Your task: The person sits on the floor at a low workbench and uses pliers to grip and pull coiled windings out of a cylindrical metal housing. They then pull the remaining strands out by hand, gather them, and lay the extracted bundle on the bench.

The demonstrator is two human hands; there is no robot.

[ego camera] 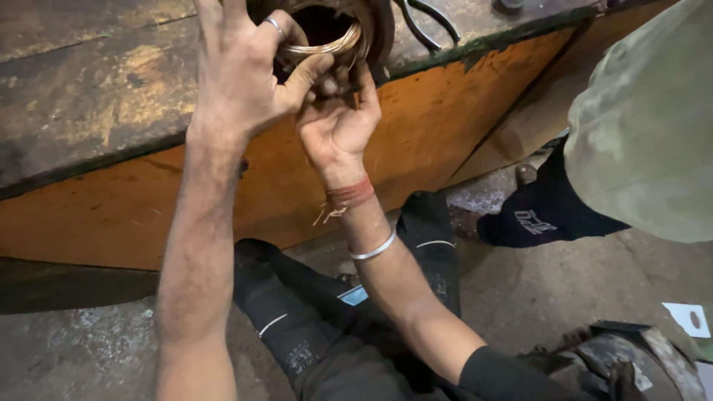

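A round motor stator [375, 37] with copper wire windings [327, 46] lies on a grimy workbench top [96, 89]. My left hand [241, 70], with a ring on one finger, has its fingers spread over the left rim of the stator and its thumb pressed on the copper coil. My right hand [338, 122] reaches up from below, its fingers curled onto the windings at the near edge. A red thread and a metal bangle circle my right wrist.
Dark pliers [427, 18] lie on the bench behind the stator. The bench has an orange front panel [416, 126]. Another person in a pale green shirt [646, 126] and dark trousers stands at right. A metal part [631, 356] lies on the concrete floor.
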